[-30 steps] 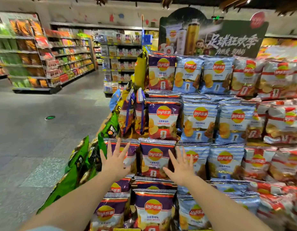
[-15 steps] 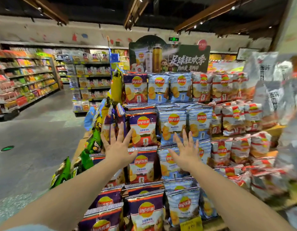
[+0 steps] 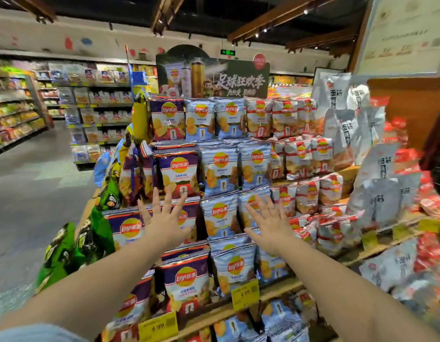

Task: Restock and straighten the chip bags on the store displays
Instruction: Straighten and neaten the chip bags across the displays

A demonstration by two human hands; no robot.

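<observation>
Chip bags fill a stepped wooden display [image 3: 275, 296] in rows that rise away from the viewer, purple ones at the left, pale blue in the middle, red-and-white at the right. Nearest, on the low shelf behind two yellow price tags [image 3: 157, 327], stand a purple bag [image 3: 185, 283] and a blue bag [image 3: 235, 265], both upright and facing out.

Just above them both hands are raised with fingers spread and straight, gripping nothing. The left hand [image 3: 164, 222] is in front of the purple bag of the next row [image 3: 126, 229], the right hand [image 3: 269, 222] in front of a blue bag [image 3: 220, 215] and its neighbour; whether the palms touch the bags or hover just off them cannot be told.

These bags look light, air-filled and slick, so they should dent and slide easily, and the chips inside would break under a hard squeeze. A flat palm against the face ought to push one back into line; for lifting, the crimped top seam or both side edges seem the safest hold.

At the near left, green bags [image 3: 57, 253] hang off the end of the display, tilted and uneven, and look most in need of straightening. Farther up, another purple bag [image 3: 178, 172] and the top row [image 3: 200, 119] stand fairly square beneath a dark promotional sign [image 3: 235, 81]. White bags [image 3: 383, 183] crowd the right side. Far left, across the grey floor [image 3: 29, 193], store shelves [image 3: 95, 114] carry other snacks.
</observation>
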